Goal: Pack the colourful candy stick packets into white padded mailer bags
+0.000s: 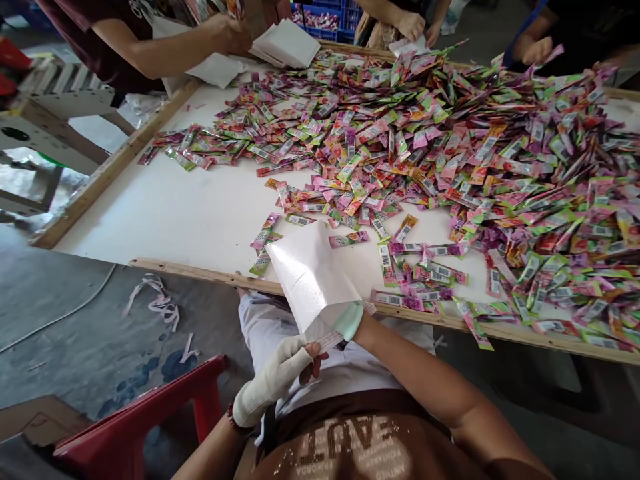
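Observation:
My left hand [287, 371], in a white glove with bare fingertips, pinches the open edge of a white bubble mailer [313, 270]. The mailer lies over the near table edge, above my lap, its mouth towards me. My right hand [349, 321] reaches into that mouth. Only its pale green glove cuff and the wrist show; the fingers are hidden inside the mailer. Just beyond and to the right lie loose, colourful stick sachets [350, 239] in pink, green, purple and orange, many with barcodes.
A large heap of sachets [500, 160] covers the table's right and far parts. Wooden rails [115, 170] border the white table [165, 207]. Across it, other people's hands [411, 25] work near stacked white mailers [287, 43]. A red plastic stool [165, 407] stands at lower left.

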